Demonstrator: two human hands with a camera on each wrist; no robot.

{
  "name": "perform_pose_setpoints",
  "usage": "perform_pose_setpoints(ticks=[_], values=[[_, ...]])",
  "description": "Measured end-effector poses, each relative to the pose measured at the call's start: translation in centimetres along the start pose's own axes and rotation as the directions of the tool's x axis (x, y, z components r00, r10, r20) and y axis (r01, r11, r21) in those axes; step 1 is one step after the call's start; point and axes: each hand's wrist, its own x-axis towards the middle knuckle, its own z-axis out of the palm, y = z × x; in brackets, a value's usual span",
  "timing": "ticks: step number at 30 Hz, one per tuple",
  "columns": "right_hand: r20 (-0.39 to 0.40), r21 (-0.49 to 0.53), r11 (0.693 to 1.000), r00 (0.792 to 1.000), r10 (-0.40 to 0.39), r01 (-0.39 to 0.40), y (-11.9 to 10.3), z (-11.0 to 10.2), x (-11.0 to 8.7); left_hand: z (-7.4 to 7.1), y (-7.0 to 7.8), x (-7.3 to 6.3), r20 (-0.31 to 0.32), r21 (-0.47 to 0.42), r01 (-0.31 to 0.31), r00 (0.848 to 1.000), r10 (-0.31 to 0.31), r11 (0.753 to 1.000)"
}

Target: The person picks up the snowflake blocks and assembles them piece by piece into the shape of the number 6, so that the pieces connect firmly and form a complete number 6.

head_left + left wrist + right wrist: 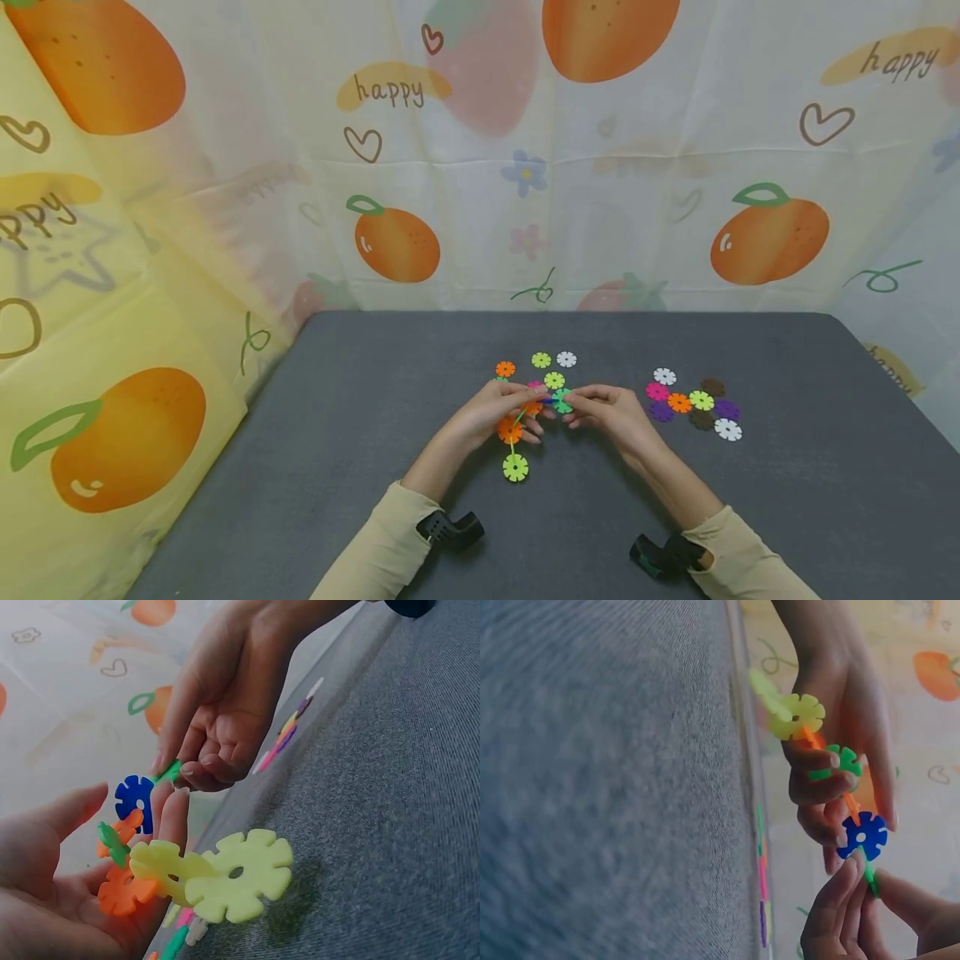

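My left hand [483,412] holds a chain of notched, flower-shaped plastic discs slotted into one another. At its near end are yellow-green discs [259,874]; orange discs [124,892] and a small green disc [114,844] follow, lying among the fingers. A blue disc [876,838] forms the far end, close to the left fingertips. Between thumb and fingers, my right hand [618,417] pinches another green disc [871,877], its edge right at the blue disc's rim. The two hands nearly meet over the grey table.
Loose discs lie behind the left hand, including an orange disc [506,368], a yellow-green disc [541,360] and a white disc [566,359]. To the right is a group with a pink disc [657,392] and a purple disc [727,409]. A fruit-printed curtain [465,233] hangs behind the grey table [337,433].
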Motion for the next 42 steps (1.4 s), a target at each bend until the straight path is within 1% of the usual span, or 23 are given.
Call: perform_pose_setpoints(ticks=[4, 11, 18, 21, 25, 28, 32, 36, 38, 42], values=[[0.038, 0.006, 1.000, 0.999, -0.003, 0.003, 0.0, 0.1, -0.1, -0.1, -0.3, 0.1, 0.018, -0.004, 0.009, 1.000, -0.009, 1.000], [0.072, -0.013, 1.000, 0.997, 0.005, -0.004, 0.1, 0.2, -0.1, -0.3, -0.5, 0.2, -0.009, -0.008, 0.038, 0.999, -0.038, 0.999], [0.112, -0.027, 1.000, 0.994, 0.005, -0.003, 0.3, 0.0, 0.0, -0.4, -0.5, 0.2, 0.015, -0.011, 0.050, 0.999, -0.050, 0.999], [0.128, -0.024, 1.000, 0.992, 0.007, -0.004, 0.4, 0.0, 0.0, -0.6, -0.6, 0.3, -0.013, -0.008, 0.062, 0.998, -0.062, 0.998], [0.143, -0.017, 1.000, 0.990, 0.012, -0.009, 0.6, 0.0, 0.2, -0.9, -0.8, 0.4, -0.082, -0.008, 0.063, 0.995, -0.063, 0.998], [0.145, -0.009, 1.000, 0.989, 0.016, -0.015, 0.7, 0.0, 0.3, -1.3, -0.8, 0.4, -0.127, -0.031, 0.048, 0.991, -0.051, 0.998], [0.140, -0.025, 1.000, 0.990, 0.009, -0.005, 0.9, 0.1, 0.4, -1.8, -0.8, 0.3, -0.172, -0.077, 0.037, 0.984, -0.049, 0.996], [0.144, -0.060, 0.998, 0.989, -0.025, 0.034, 1.1, 0.1, 0.5, -2.2, -0.9, 0.3, -0.193, -0.097, 0.032, 0.980, -0.051, 0.995], [0.147, -0.094, 0.994, 0.988, -0.049, 0.063, 1.2, 0.2, 0.4, -2.2, -1.0, 0.3, -0.195, -0.103, 0.032, 0.979, -0.052, 0.994], [0.145, -0.182, 0.975, 0.984, -0.104, 0.130, 1.3, 0.5, 0.4, -2.3, -1.0, 0.4, -0.200, -0.114, 0.039, 0.978, -0.061, 0.993]])
